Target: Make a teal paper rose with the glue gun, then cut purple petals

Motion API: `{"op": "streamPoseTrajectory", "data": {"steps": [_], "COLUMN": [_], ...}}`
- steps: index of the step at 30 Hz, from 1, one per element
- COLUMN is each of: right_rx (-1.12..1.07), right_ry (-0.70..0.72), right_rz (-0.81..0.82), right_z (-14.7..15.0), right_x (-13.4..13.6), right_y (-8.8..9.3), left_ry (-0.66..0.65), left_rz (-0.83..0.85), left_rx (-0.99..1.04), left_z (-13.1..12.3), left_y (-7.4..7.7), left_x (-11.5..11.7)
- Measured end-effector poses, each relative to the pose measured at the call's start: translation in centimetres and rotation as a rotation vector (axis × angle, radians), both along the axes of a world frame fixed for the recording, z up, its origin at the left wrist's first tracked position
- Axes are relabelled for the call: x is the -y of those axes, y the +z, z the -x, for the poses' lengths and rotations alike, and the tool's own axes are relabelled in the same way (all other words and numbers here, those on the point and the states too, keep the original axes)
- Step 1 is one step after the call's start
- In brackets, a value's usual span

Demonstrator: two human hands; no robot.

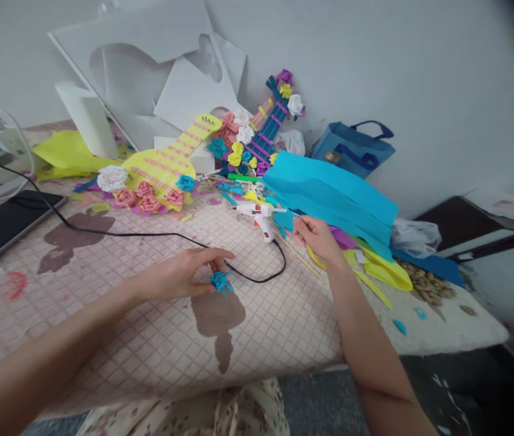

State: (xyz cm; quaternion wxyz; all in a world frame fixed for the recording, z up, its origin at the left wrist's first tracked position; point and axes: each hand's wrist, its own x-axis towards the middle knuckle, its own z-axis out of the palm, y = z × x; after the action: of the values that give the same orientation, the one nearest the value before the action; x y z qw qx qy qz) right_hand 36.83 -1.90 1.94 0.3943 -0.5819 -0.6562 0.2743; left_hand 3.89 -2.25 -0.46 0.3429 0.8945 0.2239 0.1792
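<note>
My left hand (pixel 200 270) pinches a small blue paper flower (pixel 221 281) between thumb and fingers, just over the table covering. Beside the edge of the large blue crepe paper sheet (pixel 329 188), my right hand (pixel 315 237) has its fingers closed together. A thin bit shows at its fingertips, too small to name. Left of that hand lies a white hot glue gun (pixel 261 218), its nozzle toward the left and a glue stick (pixel 279 210) jutting from its rear. Its black cord (pixel 257 280) loops past my left hand.
A yellow paper-flowered guitar shape (pixel 161 166) and a dark blue one (pixel 270 130) stand at the back. A phone (pixel 9 227) lies left. Yellow paper (pixel 386 269), a wooden skewer (pixel 299 255), peanuts (pixel 427 284) and a blue bag (pixel 352 148) are on the right.
</note>
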Motion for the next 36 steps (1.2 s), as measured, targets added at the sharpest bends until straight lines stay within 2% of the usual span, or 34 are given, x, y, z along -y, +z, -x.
{"op": "streamPoseTrajectory", "data": {"steps": [4,10,13,17,21,28,36], "right_rx": [-0.035,-0.184,-0.146,-0.003,0.024,0.055,0.075], "right_ry": [0.060,0.190,0.226,0.122,0.003,0.040,0.053], "right_rz": [0.011,0.148,0.111,0.007,-0.028,0.038,0.017], "right_z": [0.3,0.3,0.4,0.5,0.0,-1.3,-0.4], "right_x": [0.1,0.3,0.2,0.1,0.0,-0.1,-0.2], "right_y": [0.1,0.1,0.1,0.0,-0.2,-0.4,-0.3], "left_ry": [-0.030,-0.061,-0.062,-0.073,-0.069,-0.058,-0.059], "left_rz": [0.064,0.102,0.116,0.116,0.112,0.113,0.094], "left_rx": [-0.064,-0.105,-0.110,-0.101,-0.093,-0.126,-0.101], "left_z": [0.0,0.0,-0.1,-0.1,0.0,0.0,0.1], "left_y": [0.1,0.4,0.5,0.3,0.3,0.6,0.0], "left_x": [0.0,0.0,0.1,0.0,-0.1,0.0,-0.1]}}
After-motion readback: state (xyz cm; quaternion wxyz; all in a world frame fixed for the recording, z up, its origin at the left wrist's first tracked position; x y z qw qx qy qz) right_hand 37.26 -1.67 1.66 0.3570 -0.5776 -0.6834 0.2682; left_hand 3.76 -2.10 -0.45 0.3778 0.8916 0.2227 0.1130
